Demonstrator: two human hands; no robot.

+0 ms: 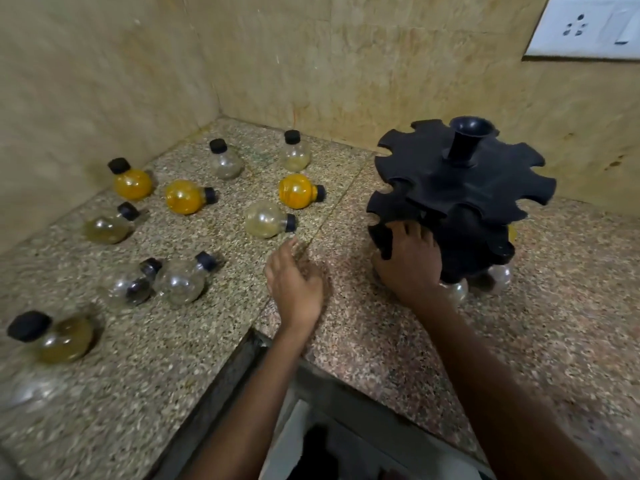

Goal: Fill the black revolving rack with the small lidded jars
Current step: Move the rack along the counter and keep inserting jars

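Both bare forearms are reaching forward from the bottom edge of the view. The left hand (pixel 294 285) is hovering palm down, its fingers loosely extended forward and holding nothing, the wrist bending slightly. The right hand (pixel 410 261) is lying further forward and to the right, its fingers spreading and pressing flat against a surface ahead, the back of the hand facing up, the arm stretching diagonally.
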